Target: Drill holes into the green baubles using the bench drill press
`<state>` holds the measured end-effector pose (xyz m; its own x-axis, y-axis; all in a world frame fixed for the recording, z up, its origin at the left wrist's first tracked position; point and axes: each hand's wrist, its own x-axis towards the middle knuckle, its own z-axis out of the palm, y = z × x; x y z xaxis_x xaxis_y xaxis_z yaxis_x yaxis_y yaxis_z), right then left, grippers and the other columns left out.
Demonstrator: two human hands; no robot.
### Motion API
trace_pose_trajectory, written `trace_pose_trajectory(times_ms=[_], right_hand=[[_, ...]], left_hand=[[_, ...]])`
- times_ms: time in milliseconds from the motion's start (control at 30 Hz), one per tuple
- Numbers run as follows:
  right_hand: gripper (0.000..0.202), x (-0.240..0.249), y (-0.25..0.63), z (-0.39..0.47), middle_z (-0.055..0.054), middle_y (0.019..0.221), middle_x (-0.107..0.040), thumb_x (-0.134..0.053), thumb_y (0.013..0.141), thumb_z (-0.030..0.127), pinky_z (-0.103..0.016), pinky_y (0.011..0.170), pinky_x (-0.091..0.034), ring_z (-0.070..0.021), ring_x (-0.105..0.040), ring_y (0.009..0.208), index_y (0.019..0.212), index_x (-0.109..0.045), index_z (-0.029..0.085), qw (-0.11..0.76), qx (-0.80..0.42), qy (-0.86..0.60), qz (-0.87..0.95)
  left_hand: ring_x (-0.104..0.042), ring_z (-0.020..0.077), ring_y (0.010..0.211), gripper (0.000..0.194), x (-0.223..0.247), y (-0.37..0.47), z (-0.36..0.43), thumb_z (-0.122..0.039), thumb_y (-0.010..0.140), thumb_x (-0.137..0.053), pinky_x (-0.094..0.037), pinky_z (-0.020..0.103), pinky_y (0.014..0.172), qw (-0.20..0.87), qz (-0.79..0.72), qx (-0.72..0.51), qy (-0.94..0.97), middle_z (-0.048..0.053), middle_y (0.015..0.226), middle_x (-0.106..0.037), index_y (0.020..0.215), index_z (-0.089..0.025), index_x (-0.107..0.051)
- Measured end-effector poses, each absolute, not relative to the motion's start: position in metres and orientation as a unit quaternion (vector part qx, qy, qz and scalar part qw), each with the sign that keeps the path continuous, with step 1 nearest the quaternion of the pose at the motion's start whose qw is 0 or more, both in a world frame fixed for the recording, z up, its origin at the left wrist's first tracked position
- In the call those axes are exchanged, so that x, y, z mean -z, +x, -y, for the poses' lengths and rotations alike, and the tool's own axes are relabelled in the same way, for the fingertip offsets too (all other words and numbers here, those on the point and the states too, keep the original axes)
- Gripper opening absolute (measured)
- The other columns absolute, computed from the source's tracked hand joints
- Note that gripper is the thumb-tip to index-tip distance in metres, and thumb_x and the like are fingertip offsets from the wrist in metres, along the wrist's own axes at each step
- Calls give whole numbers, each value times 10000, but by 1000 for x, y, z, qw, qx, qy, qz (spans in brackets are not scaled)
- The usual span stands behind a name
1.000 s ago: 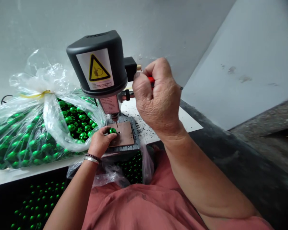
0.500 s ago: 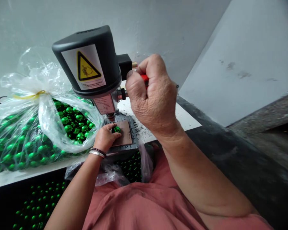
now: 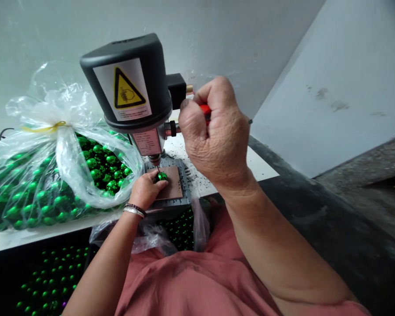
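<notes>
A small bench drill press (image 3: 128,83) with a black head and a yellow warning label stands in front of me. My left hand (image 3: 146,189) pinches a shiny green ball (image 3: 162,176) on a tan board (image 3: 174,186) over the machine's grey base. Right above the ball is the thin drill bit (image 3: 158,168); whether it touches the ball I cannot tell. My right hand (image 3: 215,131) is wrapped round the red-gripped feed lever (image 3: 205,113) at the machine's right side, fingers closed. Its far end is hidden by the hand.
A clear plastic bag (image 3: 64,162), tied with yellow string, lies on the white table (image 3: 260,169) to the left, full of green balls. More green balls (image 3: 52,276) are below the table edge. Dark shavings (image 3: 194,177) are scattered around the base. A wall stands behind.
The whole view has shifted slightly, so the machine and bag appear a little farther right. Both hands keep their holds on the ball and the lever.
</notes>
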<state>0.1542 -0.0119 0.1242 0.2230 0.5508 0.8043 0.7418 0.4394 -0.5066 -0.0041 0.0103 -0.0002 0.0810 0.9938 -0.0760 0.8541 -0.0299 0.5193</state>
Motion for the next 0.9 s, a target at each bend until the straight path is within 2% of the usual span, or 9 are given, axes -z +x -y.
trace_pose_trajectory(times_ms=[167, 367, 533, 700, 900], right_hand=[[132, -114, 153, 17, 54, 626, -406, -390, 842, 276, -195, 574, -361, -37, -453, 555, 737, -392, 196, 592, 107, -514, 611], [86, -93, 152, 23, 62, 613, -443, -445, 801, 240, -199, 526, -363, -40, -440, 524, 748, -389, 203, 600, 136, -497, 612], [78, -81, 152, 22, 68, 589, -439, -462, 782, 214, -199, 499, -344, -42, -416, 506, 757, -389, 204, 603, 176, -483, 610], [64, -73, 152, 21, 63, 595, -436, -454, 798, 213, -207, 507, -354, -52, -426, 520, 777, -394, 210, 607, 197, -471, 608], [102, -62, 150, 20, 50, 621, -451, -492, 770, 183, -224, 510, -369, -67, -425, 527, 799, -402, 220, 610, 209, -473, 601]], left_hand=[[-586, 228, 1062, 512, -2, -3, -12, -405, 728, -605, -437, 296, 876, 217, -663, -147, 701, 76, 1187, -626, 1196, -198, -584], [-624, 225, 956, 487, -4, -4, -11, -458, 733, -591, -457, 278, 778, 196, -658, -133, 715, 50, 1112, -667, 1170, -242, -607], [-620, 229, 951, 485, -5, -3, -10, -475, 733, -576, -456, 282, 779, 200, -661, -135, 710, 51, 1084, -676, 1155, -240, -618], [-618, 199, 912, 454, -4, -3, -8, -420, 739, -580, -452, 270, 777, 222, -656, -151, 706, 29, 1043, -690, 1159, -250, -611], [-616, 210, 906, 417, -6, -3, -7, -409, 724, -596, -442, 280, 775, 218, -654, -158, 707, 48, 1043, -684, 1101, -236, -642]])
